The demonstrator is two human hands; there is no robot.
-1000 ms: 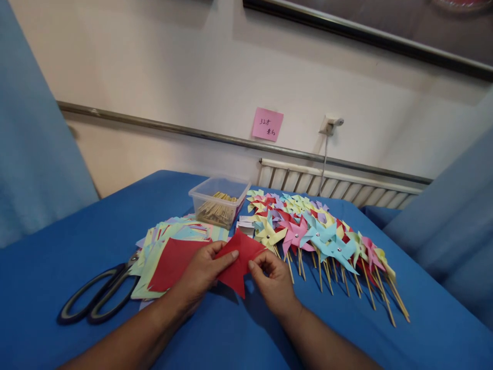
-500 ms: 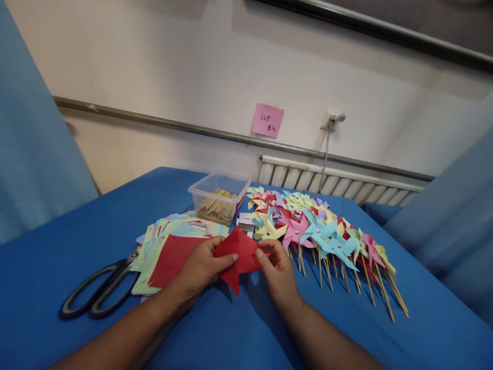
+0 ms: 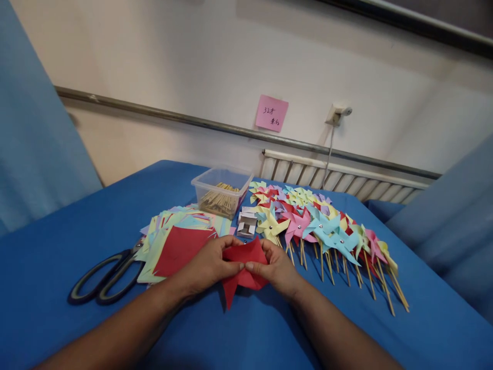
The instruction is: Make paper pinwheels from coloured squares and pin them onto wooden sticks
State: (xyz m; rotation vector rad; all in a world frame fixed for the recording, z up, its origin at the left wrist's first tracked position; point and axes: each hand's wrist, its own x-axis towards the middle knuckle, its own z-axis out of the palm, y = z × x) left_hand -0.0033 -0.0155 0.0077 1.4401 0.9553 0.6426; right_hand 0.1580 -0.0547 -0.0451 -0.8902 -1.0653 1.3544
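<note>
Both my hands hold one red paper pinwheel (image 3: 246, 280), its points partly folded in and one tip hanging down. My left hand (image 3: 215, 264) grips its left side, thumb pressed near the middle. From the right, my right hand (image 3: 275, 264) pinches it, its thumb meeting the left one at the centre. Behind the fingers the underside of the paper is hidden. Just beyond my hands stands a small open white box (image 3: 247, 224). Left of my left hand, a red paper sheet (image 3: 181, 252) lies on a pile of coloured sheets (image 3: 154, 252).
Black-handled scissors (image 3: 108, 277) lie left of the paper pile. A clear plastic box (image 3: 221, 198) of wooden sticks stands at the back. Many finished pinwheels (image 3: 319, 226) on sticks lie on the right of the blue-covered table (image 3: 115, 200). A pink note (image 3: 271, 113) is on the wall.
My right hand has moved in from the paper's right edge to its centre, beside the left thumb. The red paper is more folded and sits a little lower. The view has shifted slightly.
</note>
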